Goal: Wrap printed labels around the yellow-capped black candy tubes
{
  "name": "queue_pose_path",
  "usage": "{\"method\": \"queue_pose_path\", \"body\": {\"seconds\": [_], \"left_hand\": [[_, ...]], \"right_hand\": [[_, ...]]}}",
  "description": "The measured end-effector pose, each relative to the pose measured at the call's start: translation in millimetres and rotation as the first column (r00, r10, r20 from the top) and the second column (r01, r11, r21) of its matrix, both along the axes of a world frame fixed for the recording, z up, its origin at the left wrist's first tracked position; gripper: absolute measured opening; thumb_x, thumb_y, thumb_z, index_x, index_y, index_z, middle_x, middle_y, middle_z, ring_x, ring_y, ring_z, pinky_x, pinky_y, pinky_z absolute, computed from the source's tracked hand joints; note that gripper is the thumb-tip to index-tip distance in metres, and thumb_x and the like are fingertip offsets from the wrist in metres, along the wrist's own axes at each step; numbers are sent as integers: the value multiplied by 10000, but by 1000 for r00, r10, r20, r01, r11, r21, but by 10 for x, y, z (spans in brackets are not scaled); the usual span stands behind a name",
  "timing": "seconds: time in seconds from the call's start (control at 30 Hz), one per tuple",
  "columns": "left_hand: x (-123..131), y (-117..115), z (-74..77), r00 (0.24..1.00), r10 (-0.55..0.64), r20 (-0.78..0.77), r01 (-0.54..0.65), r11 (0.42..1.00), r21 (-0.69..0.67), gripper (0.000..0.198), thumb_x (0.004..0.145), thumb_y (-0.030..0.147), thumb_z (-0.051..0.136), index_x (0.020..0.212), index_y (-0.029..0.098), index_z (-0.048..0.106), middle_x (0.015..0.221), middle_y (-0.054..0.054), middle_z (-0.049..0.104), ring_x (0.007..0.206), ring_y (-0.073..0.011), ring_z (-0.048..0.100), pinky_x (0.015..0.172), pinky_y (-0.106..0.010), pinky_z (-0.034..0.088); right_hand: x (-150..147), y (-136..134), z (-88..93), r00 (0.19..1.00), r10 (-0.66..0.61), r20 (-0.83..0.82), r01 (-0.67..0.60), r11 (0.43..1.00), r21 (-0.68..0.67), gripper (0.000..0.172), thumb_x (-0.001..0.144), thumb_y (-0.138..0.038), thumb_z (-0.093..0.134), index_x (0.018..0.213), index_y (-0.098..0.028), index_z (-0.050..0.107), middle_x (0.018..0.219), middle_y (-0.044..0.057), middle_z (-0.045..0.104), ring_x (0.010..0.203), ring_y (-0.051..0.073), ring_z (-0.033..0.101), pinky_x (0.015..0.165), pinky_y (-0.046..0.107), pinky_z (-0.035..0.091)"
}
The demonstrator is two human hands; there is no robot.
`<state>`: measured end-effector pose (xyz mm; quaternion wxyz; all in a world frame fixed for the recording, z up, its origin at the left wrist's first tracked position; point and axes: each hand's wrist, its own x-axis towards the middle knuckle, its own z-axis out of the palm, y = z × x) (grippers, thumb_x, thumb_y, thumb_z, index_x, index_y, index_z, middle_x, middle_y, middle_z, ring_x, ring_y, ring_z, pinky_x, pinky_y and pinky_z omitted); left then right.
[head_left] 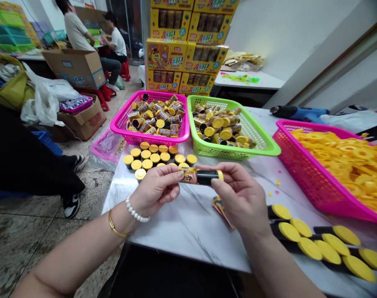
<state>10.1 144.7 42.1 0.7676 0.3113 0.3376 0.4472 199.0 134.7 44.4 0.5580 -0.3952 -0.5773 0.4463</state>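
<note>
My left hand (157,188) and my right hand (240,194) hold one small black tube (202,176) sideways between them, above the white marble table (188,219). The tube has a yellow cap at its right end and a colourful label partly wrapped around its left half. My left fingers pinch the labelled end; my right fingers pinch the capped end. A few loose labels (221,207) lie on the table under my right hand. Several upright yellow-capped tubes (154,157) stand in rows just beyond my hands.
A pink basket (151,134) and a green basket (238,151) hold labelled tubes. A second pink basket (303,174) at right holds yellow rings. Black tubes with yellow caps (319,244) lie at lower right. Yellow boxes (182,45) are stacked behind. Other people sit at back left.
</note>
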Motion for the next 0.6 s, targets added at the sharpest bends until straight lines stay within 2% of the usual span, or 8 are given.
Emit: {"method": "queue_pose_path", "body": {"seconds": [0.17,0.27,0.37,0.47,0.53,0.6], "left_hand": [[-4,-23,8,1000,10,-10,-10,1000,25,401,651,423,872,782,140,619,471,35,556,340,-46,420,318,-149,152],[-7,-48,34,1000,-2,-14,2,999,32,418,652,451,871,786,145,620,465,38,547,345,-55,430,319,-152,159],[-9,-52,46,997,-79,-21,79,997,14,454,634,488,883,741,138,615,454,33,536,338,-50,411,320,-156,162],[-4,-37,42,997,-75,-15,75,997,4,453,614,459,905,721,119,626,490,32,545,351,-26,389,332,-152,153],[1,-27,36,998,-58,11,58,998,8,439,622,440,905,720,108,635,503,41,538,355,-10,365,343,-148,151],[8,-24,29,997,-62,38,62,998,10,422,631,425,899,724,101,646,507,43,534,354,-6,354,346,-150,149]], "right_hand": [[-23,-90,23,993,-86,82,75,989,130,219,859,-304,755,1014,-246,611,1042,79,793,846,200,757,723,320,630],[4,-101,47,993,-102,54,91,979,180,212,860,-289,756,1028,-252,631,1007,67,796,843,199,765,746,322,637],[34,-77,67,999,-1,37,-3,994,105,204,865,-327,755,1016,-245,645,975,67,798,842,207,776,760,324,643],[29,-53,57,996,90,0,-90,996,-6,233,875,-384,744,1029,-237,648,982,74,798,860,222,782,769,339,646],[9,-50,41,994,105,-24,-106,994,-42,246,879,-410,736,1027,-237,644,982,73,796,871,226,781,768,344,646],[-12,-58,29,998,66,-16,-67,997,-40,244,872,-409,741,1012,-238,637,969,66,795,863,218,779,764,334,642]]}}
